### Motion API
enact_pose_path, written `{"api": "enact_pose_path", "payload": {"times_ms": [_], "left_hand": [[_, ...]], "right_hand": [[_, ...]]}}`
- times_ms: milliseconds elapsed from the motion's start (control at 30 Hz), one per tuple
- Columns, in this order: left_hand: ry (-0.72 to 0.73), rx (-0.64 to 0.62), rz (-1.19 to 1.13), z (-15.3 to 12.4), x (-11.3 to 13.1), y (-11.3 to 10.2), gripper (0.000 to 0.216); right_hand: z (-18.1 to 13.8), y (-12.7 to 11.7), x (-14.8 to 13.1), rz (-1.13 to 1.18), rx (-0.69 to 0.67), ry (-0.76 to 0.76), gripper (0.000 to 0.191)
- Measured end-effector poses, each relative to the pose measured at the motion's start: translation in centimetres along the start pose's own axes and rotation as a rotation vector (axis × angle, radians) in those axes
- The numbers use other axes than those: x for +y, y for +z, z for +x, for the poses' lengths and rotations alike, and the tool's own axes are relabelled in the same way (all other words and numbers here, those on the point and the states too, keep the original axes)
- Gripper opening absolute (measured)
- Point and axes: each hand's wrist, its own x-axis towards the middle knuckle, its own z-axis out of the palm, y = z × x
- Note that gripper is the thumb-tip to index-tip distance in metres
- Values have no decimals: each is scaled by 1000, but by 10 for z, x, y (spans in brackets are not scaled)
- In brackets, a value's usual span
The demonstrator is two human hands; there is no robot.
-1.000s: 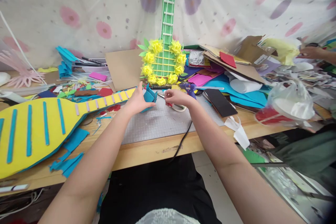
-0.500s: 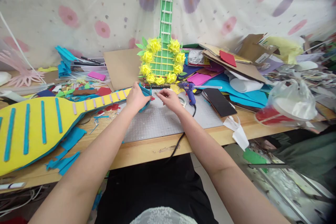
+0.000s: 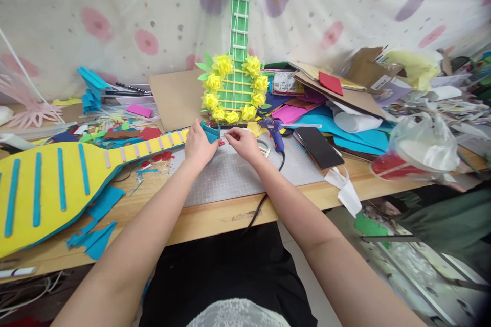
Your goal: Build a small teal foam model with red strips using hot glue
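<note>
My left hand (image 3: 198, 144) is closed around a folded blue foam piece (image 3: 211, 132) at the tip of the yellow guitar's neck (image 3: 153, 144). My right hand (image 3: 241, 142) pinches at the same blue piece from the right, fingertips pressed together at its edge. Both hands hover over a grey cutting mat (image 3: 238, 176). The yellow foam guitar body (image 3: 46, 189) with blue stripes lies to the left. A green guitar (image 3: 236, 82) ringed with yellow paper flowers leans against the wall just behind my hands.
A blue glue gun (image 3: 275, 130) lies right of my right hand, its black cord running off the table edge. A black phone (image 3: 316, 147), stacked foam sheets (image 3: 345, 133), cardboard (image 3: 174, 98) and a plastic bag (image 3: 422, 145) crowd the right. Blue scraps (image 3: 95, 237) lie at the left front.
My right hand left the white tape roll and scissors area and moved left to the blue piece. The left hand drew the blue piece slightly back toward the yellow neck.
</note>
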Motion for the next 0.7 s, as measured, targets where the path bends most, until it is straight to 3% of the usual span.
{"api": "enact_pose_path", "payload": {"times_ms": [167, 300, 467, 700], "left_hand": [[146, 141, -22, -6, 0, -3, 52], [214, 11, 29, -3, 6, -6, 27], [98, -181, 84, 9, 18, -4, 25], [59, -204, 142, 10, 17, 5, 13]], "right_hand": [[3, -2, 5, -2, -4, -2, 12], [8, -3, 16, 80, 9, 99, 11], [12, 1, 20, 238, -152, 145, 9], [12, 6, 24, 258, -160, 115, 8]]}}
